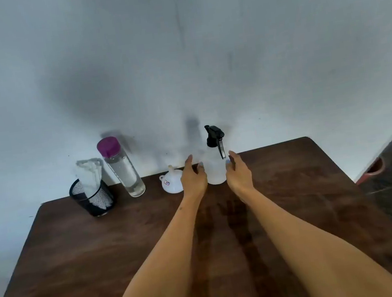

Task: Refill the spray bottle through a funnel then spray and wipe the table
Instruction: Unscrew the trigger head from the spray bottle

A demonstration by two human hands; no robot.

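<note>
A translucent white spray bottle with a black trigger head stands upright at the far edge of the dark wooden table. My left hand is just to its left and my right hand just to its right, both with fingers apart, close to the bottle's sides without a clear grip. A white funnel lies upside down left of my left hand. Further left stands a clear water bottle with a purple cap. A white cloth sticks out of a black mesh cup.
A pale wall rises directly behind the table's far edge. To the right of the table lies a dark floor with a reddish round object near the wall.
</note>
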